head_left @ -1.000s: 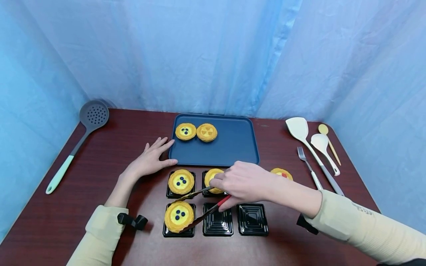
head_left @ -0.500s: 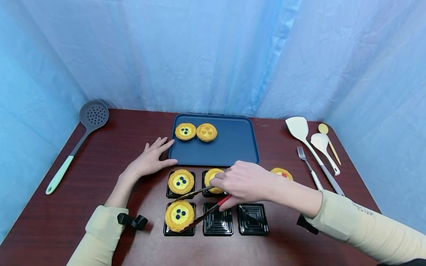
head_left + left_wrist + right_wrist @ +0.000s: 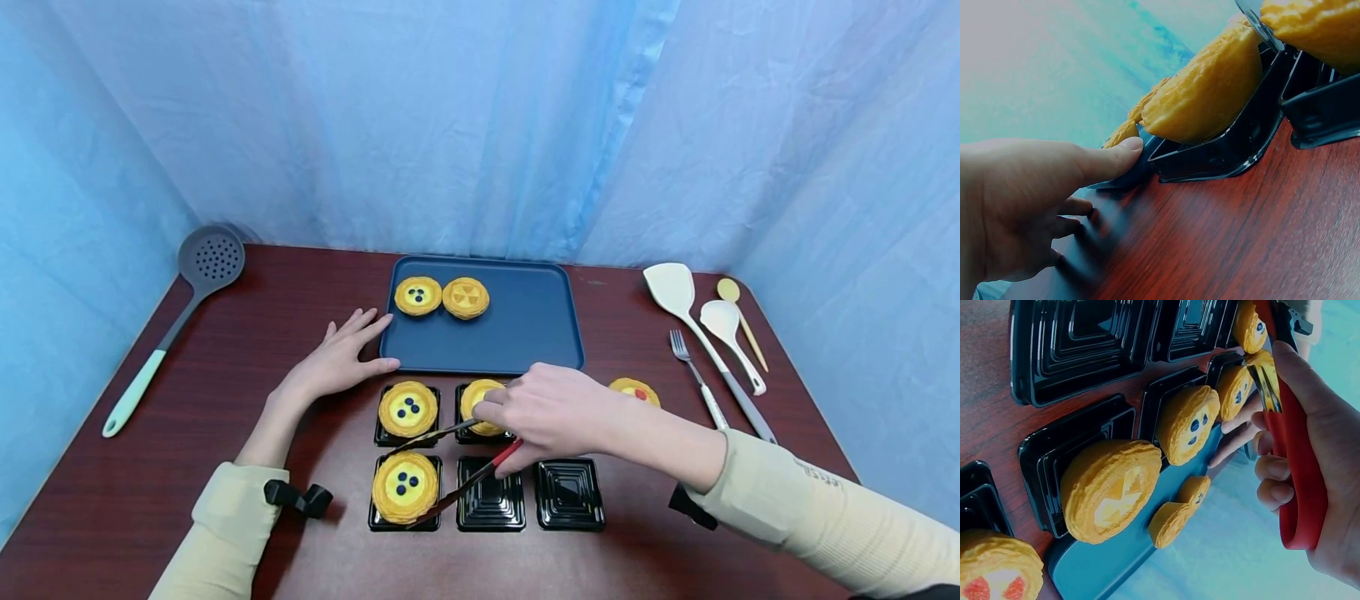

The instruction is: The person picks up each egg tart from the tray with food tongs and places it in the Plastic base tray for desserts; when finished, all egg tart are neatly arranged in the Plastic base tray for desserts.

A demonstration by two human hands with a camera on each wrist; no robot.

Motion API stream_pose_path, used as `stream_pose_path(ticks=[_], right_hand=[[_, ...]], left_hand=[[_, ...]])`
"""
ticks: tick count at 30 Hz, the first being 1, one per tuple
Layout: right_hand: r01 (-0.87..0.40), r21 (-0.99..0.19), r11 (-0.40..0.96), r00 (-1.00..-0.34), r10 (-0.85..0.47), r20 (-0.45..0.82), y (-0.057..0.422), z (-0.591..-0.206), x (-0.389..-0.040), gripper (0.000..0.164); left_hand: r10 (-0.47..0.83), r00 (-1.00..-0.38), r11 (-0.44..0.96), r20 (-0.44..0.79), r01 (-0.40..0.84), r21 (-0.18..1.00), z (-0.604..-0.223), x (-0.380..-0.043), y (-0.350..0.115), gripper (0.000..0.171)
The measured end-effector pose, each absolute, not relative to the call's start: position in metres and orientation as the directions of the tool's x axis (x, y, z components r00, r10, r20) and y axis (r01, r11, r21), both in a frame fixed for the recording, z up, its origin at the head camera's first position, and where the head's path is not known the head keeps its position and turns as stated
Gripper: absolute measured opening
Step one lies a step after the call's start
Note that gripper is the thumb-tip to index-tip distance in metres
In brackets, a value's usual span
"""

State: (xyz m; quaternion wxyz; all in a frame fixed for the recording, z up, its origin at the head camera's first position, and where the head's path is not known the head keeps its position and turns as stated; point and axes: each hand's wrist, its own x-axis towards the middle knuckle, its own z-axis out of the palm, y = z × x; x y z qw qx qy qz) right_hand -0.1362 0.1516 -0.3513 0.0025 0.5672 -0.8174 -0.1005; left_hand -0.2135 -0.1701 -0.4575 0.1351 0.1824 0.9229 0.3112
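My right hand (image 3: pixel 555 408) grips tongs by their red handles (image 3: pixel 1304 506). The metal arms straddle a blueberry-topped egg tart (image 3: pixel 405 487), which sits at the square black plastic container (image 3: pixel 377 523) in the front left. Another blueberry tart (image 3: pixel 408 408) rests in the container just behind. Flat and spread, my left hand (image 3: pixel 337 358) has its fingertips and thumb at the left edge of the dark blue tray (image 3: pixel 517 333). In the left wrist view that thumb (image 3: pixel 1116 159) lies close to a container's corner. My right hand partly covers the back row.
Two tarts (image 3: pixel 466 298) stand on the tray's left. Bare black containers (image 3: pixel 568 493) stand right of the front tart. A fruit tart (image 3: pixel 1113 490) and a strawberry tart (image 3: pixel 997 569) are in the back row. A skimmer (image 3: pixel 212 257) lies left; a spatula (image 3: pixel 671 287), fork (image 3: pixel 680 346) and spoons lie right.
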Motion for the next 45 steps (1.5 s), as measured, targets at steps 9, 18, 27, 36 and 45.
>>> stream_pose_path(ticks=[9,18,27,36,45], right_hand=[[-0.916,0.106,0.387,-0.396,-0.914,-0.090,0.158,-0.342,-0.139,0.062],[-0.828,0.033,0.559,-0.560,-0.824,-0.089,0.174,-0.310,-0.163,0.074],[-0.657,0.055,0.751,-0.752,-0.651,-0.102,0.197,-0.293,-0.234,0.069],[-0.569,0.071,0.819,-0.809,-0.543,-0.225,0.203,-0.311,-0.290,0.070],[-0.570,0.137,0.810,-0.806,-0.518,-0.287,0.201,-0.331,-0.311,0.080]], left_hand=[[0.426,-0.895,0.741,-0.134,0.260,0.619,-0.458,-0.215,-0.169,0.083],[0.432,-0.891,0.737,-0.136,0.262,0.623,-0.458,-0.215,-0.169,0.083],[0.423,-0.896,0.738,-0.132,0.256,0.624,-0.459,-0.214,-0.172,0.084],[0.417,-0.899,0.739,-0.130,0.252,0.625,-0.462,-0.213,-0.172,0.083],[0.422,-0.897,0.735,-0.129,0.256,0.628,-0.461,-0.212,-0.169,0.082]])
